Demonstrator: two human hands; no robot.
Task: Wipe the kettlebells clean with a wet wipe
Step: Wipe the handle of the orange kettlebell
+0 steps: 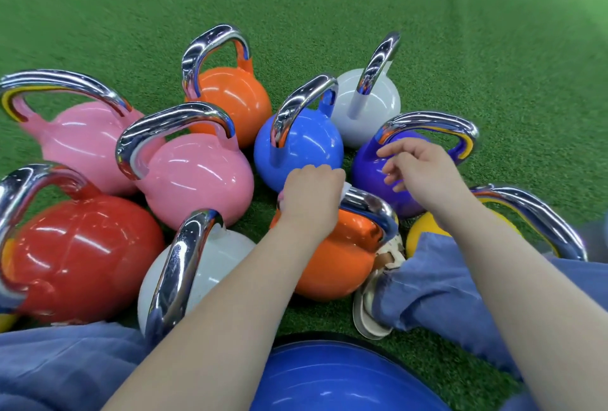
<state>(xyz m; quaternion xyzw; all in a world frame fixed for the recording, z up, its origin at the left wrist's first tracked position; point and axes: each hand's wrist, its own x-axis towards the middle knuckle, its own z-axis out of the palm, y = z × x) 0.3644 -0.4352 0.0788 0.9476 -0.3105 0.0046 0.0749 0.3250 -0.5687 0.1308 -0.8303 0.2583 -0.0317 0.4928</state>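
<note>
While the left hand (311,201) clamps the wet wipe (346,187) on the near orange kettlebell's (335,256) chrome handle (371,210), slide it along the full arc; right hand (416,172) hovers loose-fingered, holding nothing, over the purple kettlebell (378,177).

The left hand (311,195) grips a wet wipe (346,187) on the near orange kettlebell's (335,259) handle; the right hand (418,170) hovers.

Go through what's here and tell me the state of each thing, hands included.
Left hand: gripping wet wipe on near orange kettlebell's handle.
Right hand: fingers loosely curled, over purple kettlebell.
Near orange kettlebell: upright.
Blue kettlebell: upright.
</note>
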